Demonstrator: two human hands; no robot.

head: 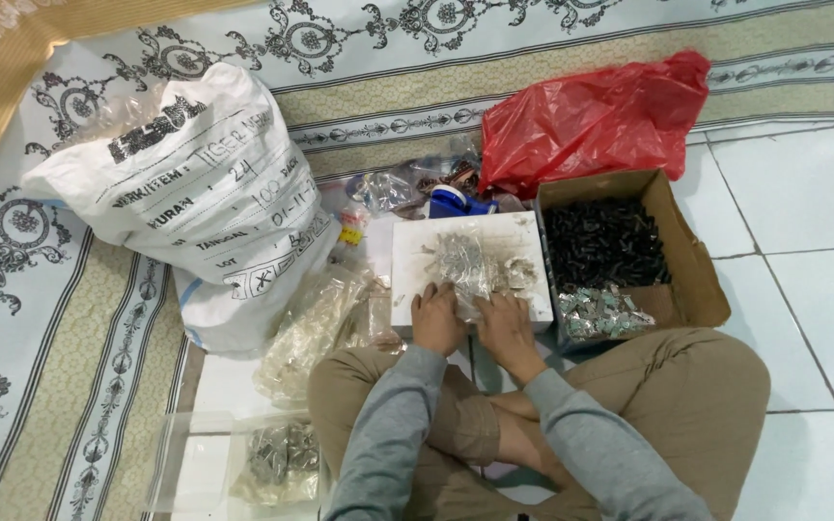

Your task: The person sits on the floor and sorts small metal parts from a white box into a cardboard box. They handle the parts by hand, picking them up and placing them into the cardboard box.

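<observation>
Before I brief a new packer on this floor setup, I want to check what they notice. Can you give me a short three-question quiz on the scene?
1. True or false: both the left hand and the right hand rest on the white board.
2. What lies under the hands on that board?
A. a small clear bag of silvery pieces
B. a roll of tape
C. a pair of scissors
3. Fill in: the cardboard box beside the board holds mostly ____ small parts.

Key:
1. True.
2. A.
3. Dark; a few filled small packets lie at its near end.
</observation>
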